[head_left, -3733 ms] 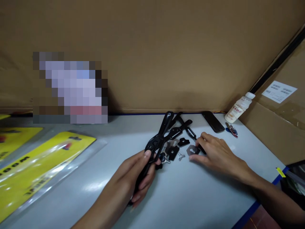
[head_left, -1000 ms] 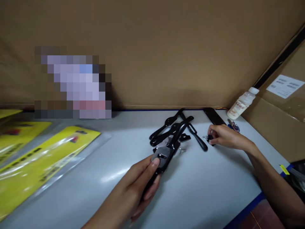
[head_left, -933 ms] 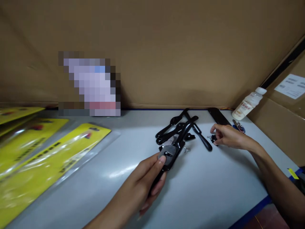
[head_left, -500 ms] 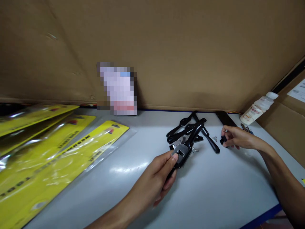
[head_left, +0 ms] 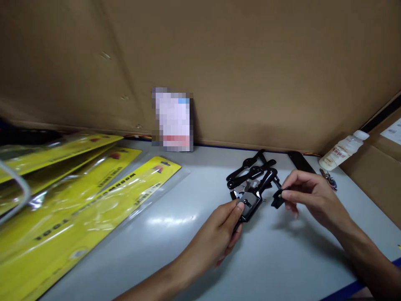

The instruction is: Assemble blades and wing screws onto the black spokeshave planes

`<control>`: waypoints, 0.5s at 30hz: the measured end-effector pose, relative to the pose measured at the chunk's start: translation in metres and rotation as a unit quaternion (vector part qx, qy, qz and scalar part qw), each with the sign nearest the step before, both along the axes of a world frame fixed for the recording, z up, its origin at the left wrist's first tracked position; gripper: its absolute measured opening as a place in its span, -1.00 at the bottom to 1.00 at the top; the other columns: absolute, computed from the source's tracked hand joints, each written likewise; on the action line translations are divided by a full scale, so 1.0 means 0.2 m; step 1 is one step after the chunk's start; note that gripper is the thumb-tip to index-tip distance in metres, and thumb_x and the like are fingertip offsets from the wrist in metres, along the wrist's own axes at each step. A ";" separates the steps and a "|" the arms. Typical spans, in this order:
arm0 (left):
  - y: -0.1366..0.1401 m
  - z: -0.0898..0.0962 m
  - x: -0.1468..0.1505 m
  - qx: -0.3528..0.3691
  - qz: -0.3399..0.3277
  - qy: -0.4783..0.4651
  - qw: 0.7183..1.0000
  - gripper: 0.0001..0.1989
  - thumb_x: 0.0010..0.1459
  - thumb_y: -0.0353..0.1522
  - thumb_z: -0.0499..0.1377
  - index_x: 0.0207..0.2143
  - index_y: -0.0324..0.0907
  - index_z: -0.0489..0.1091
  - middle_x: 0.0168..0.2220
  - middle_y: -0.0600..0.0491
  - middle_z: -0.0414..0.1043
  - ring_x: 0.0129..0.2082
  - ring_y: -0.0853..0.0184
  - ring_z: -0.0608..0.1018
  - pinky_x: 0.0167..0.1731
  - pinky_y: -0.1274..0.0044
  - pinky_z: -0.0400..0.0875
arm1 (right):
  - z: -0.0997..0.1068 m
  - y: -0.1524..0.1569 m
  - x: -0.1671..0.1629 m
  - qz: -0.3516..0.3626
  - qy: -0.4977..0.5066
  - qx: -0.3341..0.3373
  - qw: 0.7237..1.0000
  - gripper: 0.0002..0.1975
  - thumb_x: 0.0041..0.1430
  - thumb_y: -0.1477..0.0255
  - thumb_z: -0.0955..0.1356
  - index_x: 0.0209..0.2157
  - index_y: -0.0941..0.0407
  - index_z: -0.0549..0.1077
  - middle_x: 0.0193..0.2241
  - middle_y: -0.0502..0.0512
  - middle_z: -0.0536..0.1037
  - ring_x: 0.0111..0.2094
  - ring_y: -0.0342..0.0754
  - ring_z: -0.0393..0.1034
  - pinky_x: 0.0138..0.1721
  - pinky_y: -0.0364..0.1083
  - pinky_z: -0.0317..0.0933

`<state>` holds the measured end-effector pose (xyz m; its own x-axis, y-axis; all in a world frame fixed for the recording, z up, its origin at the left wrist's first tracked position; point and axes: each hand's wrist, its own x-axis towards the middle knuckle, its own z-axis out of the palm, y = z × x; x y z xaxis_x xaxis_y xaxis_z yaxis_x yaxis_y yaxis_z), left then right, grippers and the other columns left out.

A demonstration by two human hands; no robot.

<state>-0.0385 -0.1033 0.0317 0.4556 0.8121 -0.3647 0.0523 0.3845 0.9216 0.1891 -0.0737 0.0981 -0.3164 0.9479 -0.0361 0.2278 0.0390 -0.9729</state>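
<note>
My left hand (head_left: pixel 219 228) is closed round one handle of a black spokeshave (head_left: pixel 265 184), its thumb pressing on the grey blade (head_left: pixel 250 199) set in the body. Between the thumb and fingers of my right hand (head_left: pixel 310 196) is a small black metal cap (head_left: pixel 277 201), raised above the table just right of the spokeshave. More black spokeshaves (head_left: pixel 242 168) lie in a loose pile behind the held one. Loose grey blades (head_left: pixel 246 187) rest beside that pile, partly covered by the tool in my left hand.
Yellow printed cards in clear plastic packaging (head_left: pixel 103 209) spread over the left of the table (head_left: pixel 175 259). At the back stands a blurred-out upright object (head_left: pixel 175 121) against a cardboard wall (head_left: pixel 238 62). A flat black object (head_left: pixel 299 162), keys (head_left: pixel 328 180) and a tilted bottle (head_left: pixel 341 154) are at the right.
My right hand has lifted the black cap off the table and brought it left, close to the spokeshave. The left hand keeps its hold. The view has turned slightly left.
</note>
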 end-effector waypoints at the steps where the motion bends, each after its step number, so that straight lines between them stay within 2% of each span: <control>1: 0.00 0.00 0.00 0.004 0.000 -0.004 1.000 -0.50 0.16 0.16 0.02 -0.42 -0.06 0.11 -0.70 0.33 0.09 -0.83 0.55 0.04 -0.88 0.71 0.00 | -0.01 -0.01 -0.06 0.014 0.009 -0.008 1.000 -0.74 0.06 0.29 0.53 -0.41 0.14 0.46 -0.59 -0.05 0.49 -0.62 -0.21 0.35 -0.62 -0.23 0.30; 4: 0.01 -0.01 0.01 0.016 0.000 -0.019 1.000 -0.54 0.18 0.14 0.01 -0.38 -0.06 0.15 -0.71 0.33 0.09 -0.84 0.54 0.03 -0.89 0.70 0.00 | -0.05 0.00 -0.19 0.031 0.006 -0.026 0.999 -0.69 -0.01 0.25 0.55 -0.41 0.13 0.43 -0.61 -0.07 0.46 -0.61 -0.19 0.35 -0.62 -0.20 0.30; 6: 0.02 -0.02 0.01 0.012 0.004 -0.025 1.000 -0.54 0.18 0.13 0.00 -0.37 -0.06 0.16 -0.71 0.32 0.09 -0.84 0.52 0.04 -0.90 0.68 0.01 | -0.08 0.02 -0.24 0.025 -0.035 -0.003 0.999 -0.72 0.02 0.27 0.52 -0.41 0.12 0.42 -0.61 -0.09 0.45 -0.63 -0.20 0.31 -0.64 -0.21 0.23; 8: 0.02 -0.01 0.01 0.005 0.014 -0.029 0.999 -0.54 0.17 0.14 -0.01 -0.39 -0.06 0.16 -0.72 0.32 0.09 -0.84 0.52 0.05 -0.89 0.67 0.03 | -0.10 0.03 -0.26 0.004 -0.106 0.080 0.991 -0.80 0.07 0.33 0.48 -0.42 0.12 0.44 -0.60 -0.10 0.43 -0.61 -0.22 0.26 -0.61 -0.21 0.15; 10: 0.03 0.00 0.00 -0.003 0.013 -0.031 0.999 -0.51 0.17 0.15 -0.03 -0.43 -0.07 0.14 -0.72 0.31 0.07 -0.83 0.53 0.03 -0.88 0.67 0.03 | -0.12 0.04 -0.27 -0.005 -0.174 0.164 0.971 -0.86 0.12 0.38 0.45 -0.43 0.12 0.47 -0.60 -0.11 0.40 -0.58 -0.22 0.23 -0.55 -0.20 0.10; 15: 0.03 0.03 -0.01 0.000 -0.008 -0.041 0.999 -0.53 0.17 0.12 0.02 -0.44 -0.07 0.12 -0.70 0.32 0.05 -0.80 0.55 0.04 -0.87 0.69 0.02 | -0.13 0.03 -0.27 0.025 -0.257 0.292 0.921 -0.85 0.22 0.45 0.39 -0.46 0.13 0.45 -0.59 -0.09 0.38 -0.56 -0.21 0.22 -0.49 -0.17 0.09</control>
